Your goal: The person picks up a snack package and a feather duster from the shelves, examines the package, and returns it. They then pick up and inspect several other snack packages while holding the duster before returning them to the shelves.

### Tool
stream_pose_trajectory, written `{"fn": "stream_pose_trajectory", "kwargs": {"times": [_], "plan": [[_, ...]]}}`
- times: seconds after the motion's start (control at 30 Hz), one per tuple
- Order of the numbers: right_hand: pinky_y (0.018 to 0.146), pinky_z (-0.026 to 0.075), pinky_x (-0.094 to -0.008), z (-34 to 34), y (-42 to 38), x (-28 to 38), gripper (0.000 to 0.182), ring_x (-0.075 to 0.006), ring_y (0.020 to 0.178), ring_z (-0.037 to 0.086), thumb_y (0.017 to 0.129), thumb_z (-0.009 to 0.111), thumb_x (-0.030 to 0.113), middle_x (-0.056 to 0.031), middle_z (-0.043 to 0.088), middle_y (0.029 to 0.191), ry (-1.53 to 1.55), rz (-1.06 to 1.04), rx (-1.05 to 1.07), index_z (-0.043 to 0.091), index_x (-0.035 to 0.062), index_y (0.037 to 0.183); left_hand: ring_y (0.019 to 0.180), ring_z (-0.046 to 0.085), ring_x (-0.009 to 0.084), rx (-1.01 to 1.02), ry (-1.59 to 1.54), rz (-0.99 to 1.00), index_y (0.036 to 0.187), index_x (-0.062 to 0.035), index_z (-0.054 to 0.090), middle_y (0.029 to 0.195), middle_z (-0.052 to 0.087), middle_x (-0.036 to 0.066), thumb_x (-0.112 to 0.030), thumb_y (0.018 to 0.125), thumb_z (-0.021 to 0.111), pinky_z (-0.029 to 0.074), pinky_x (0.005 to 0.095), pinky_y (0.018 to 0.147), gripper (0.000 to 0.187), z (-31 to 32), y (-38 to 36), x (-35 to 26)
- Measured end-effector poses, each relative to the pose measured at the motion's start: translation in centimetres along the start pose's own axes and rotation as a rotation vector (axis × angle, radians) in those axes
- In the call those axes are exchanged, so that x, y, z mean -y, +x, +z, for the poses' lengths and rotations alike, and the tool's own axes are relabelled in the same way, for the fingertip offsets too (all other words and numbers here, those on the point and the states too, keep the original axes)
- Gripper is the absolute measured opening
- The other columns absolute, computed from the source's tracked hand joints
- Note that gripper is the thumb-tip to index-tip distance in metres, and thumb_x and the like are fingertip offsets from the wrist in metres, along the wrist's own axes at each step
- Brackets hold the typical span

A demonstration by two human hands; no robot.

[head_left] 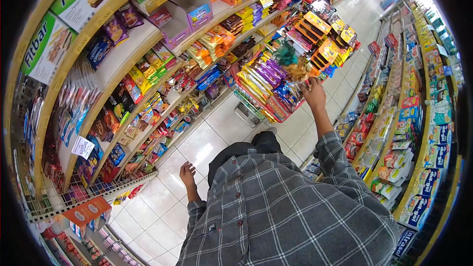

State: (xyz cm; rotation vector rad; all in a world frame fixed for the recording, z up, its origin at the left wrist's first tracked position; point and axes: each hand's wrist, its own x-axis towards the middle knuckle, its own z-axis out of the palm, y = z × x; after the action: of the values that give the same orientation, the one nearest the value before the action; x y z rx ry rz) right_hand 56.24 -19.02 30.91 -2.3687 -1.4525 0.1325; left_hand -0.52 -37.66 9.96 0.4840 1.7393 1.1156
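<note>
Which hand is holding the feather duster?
The right hand, gripping the feather duster at its brown end; the left hand hangs away from it, over the floor.

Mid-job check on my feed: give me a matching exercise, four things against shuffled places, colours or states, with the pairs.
1. Left hand
2. Right hand
3. Feather duster
4. Fitbar boxes

A. green and tan
B. on shelving at the view's upper left
C. hanging free above floor tiles
D. gripping something

Pairs: 1-C, 2-D, 3-A, 4-B
</note>
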Motion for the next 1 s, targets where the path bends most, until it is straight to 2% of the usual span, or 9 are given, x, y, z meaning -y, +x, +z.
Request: {"fn": "stream_pose_trajectory", "kwargs": {"times": [0.13, 0.33, 0.47, 0.6, 0.7, 0.83, 1.0], "plan": [[0.08, 0.052, -0.0458, 0.7, -0.5, -0.3, 0.044, -0.0354, 0.098, 0.064, 0.082, 0.071, 0.037, -0.0134, 0.063, 0.118, 0.036, -0.036, -0.045, 0.06, 0.0062, 0.111, 0.085, 0.067, 0.0217, -0.088, -0.061, 0.002, 0.12, -0.0035, 0.06, 0.104, 0.068, 0.011, -0.023, 0.098, 0.052, 0.052, 0.032, 0.07, 0.031, -0.1, -1.5, -1.4], [0.078, 0.052, -0.0484, 1.8, -0.3, -1.1, 0.039, -0.0386, 0.094, 0.065, 0.085, 0.067, 0.032, -0.0168, 0.067, 0.106, 0.07, -0.032, -0.073, 0.057, 0.0088, 0.116, 0.086, 0.067, 0.0206, -0.048, -0.055, -0.043, 0.12, -0.0043, 0.061, 0.106, 0.068, 0.011, -0.024, 0.097, 0.053, 0.053, 0.0313, 0.07, 0.031, 0.8, -2.8, -1.7], [0.075, 0.052, -0.05, 2.2, -0.3, -0.9, 0.046, -0.0406, 0.091, 0.066, 0.085, 0.065, 0.03, -0.0181, 0.068, 0.105, -0.002, -0.114, -0.05, 0.054, 0.0089, 0.124, 0.087, 0.067, 0.0175, 0.073, -0.024, 0.069, 0.119, -0.006, 0.063, 0.105, 0.069, 0.01, -0.027, 0.098, 0.056, 0.052, 0.0286, 0.071, 0.031, 2.1, -3.5, -3.8], [0.081, 0.05, -0.0479, 3.1, -0.2, -1.6, 0.039, -0.0422, 0.098, 0.062, 0.087, 0.064, 0.029, -0.023, 0.065, 0.101, 0.011, -0.314, -0.178, 0.055, 0.0038, 0.116, 0.088, 0.067, 0.0176, 0.149, 0.037, 0.17, 0.119, -0.0039, 0.063, 0.104, 0.069, 0.009, -0.025, 0.096, 0.059, 0.052, 0.0287, 0.074, 0.031, 3.6, -3.6, -6.2], [0.083, 0.049, -0.0463, 3.3, 1.1, -2.8, 0.037, -0.0437, 0.097, 0.061, 0.086, 0.065, 0.027, -0.0231, 0.065, 0.1, 0.192, -0.233, -0.028, 0.059, 0.0014, 0.112, 0.092, 0.065, 0.0178, 0.175, 0.026, 0.181, 0.117, -0.002, 0.063, 0.103, 0.068, 0.01, -0.02, 0.096, 0.057, 0.053, 0.0295, 0.077, 0.028, 3.9, -4.5, -7.2], [0.086, 0.048, -0.0432, 3.3, 1.9, -3.4, 0.041, -0.0406, 0.098, 0.062, 0.085, 0.068, 0.028, -0.0231, 0.066, 0.103, 0.23, -0.205, -0.042, 0.06, -0.0029, 0.111, 0.095, 0.064, 0.0182, 0.168, 0.064, 0.134, 0.115, 0.0002, 0.063, 0.102, 0.067, 0.011, -0.015, 0.097, 0.055, 0.055, 0.0306, 0.081, 0.025, 3.0, -5.3, -6.5], [0.093, 0.045, -0.0406, 3.1, 2.8, -3.7, 0.054, -0.0354, 0.105, 0.06, 0.082, 0.075, 0.035, -0.0207, 0.064, 0.11, 0.251, -0.207, -0.023, 0.058, -0.0053, 0.114, 0.094, 0.064, 0.0174, 0.117, 0.03, 0.097, 0.114, -0.0007, 0.063, 0.101, 0.067, 0.01, -0.015, 0.096, 0.056, 0.054, 0.0309, 0.08, 0.025, 1.3, -6.3, -4.9]]}}
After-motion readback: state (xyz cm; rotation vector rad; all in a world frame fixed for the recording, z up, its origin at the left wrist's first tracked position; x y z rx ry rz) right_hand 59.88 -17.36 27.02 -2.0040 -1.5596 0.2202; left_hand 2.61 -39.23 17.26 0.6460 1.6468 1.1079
